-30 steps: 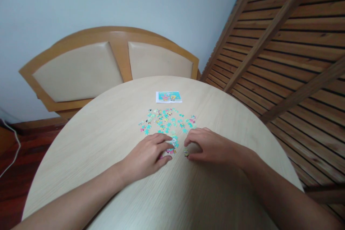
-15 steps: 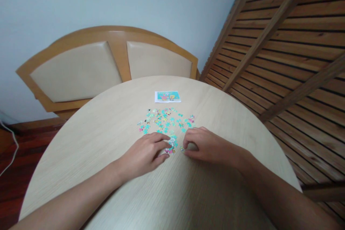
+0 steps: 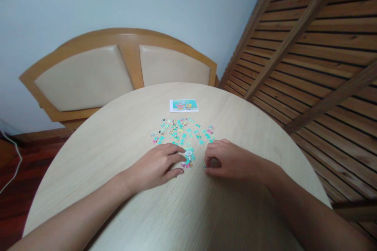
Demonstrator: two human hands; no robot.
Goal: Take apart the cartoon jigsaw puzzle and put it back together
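Note:
On a round pale wooden table (image 3: 123, 133) lie several small, mostly turquoise loose puzzle pieces (image 3: 182, 131). A small joined cluster of pieces (image 3: 188, 157) sits just in front of them. My left hand (image 3: 157, 164) rests beside that cluster, its fingertips touching the cluster's left edge. My right hand (image 3: 228, 159) is curled, with thumb and fingers pinched on a single small puzzle piece (image 3: 204, 164) just right of the cluster. A small reference picture card (image 3: 183, 105) lies beyond the pieces.
A wooden bench with two padded beige back panels (image 3: 118, 70) stands behind the table against a light wall. A slatted wooden frame (image 3: 309, 47) leans along the right. A white cable (image 3: 11, 164) trails over the red-brown floor at the left.
My right hand has shifted slightly with the small piece beside the joined cluster. My left hand has barely moved on the cluster.

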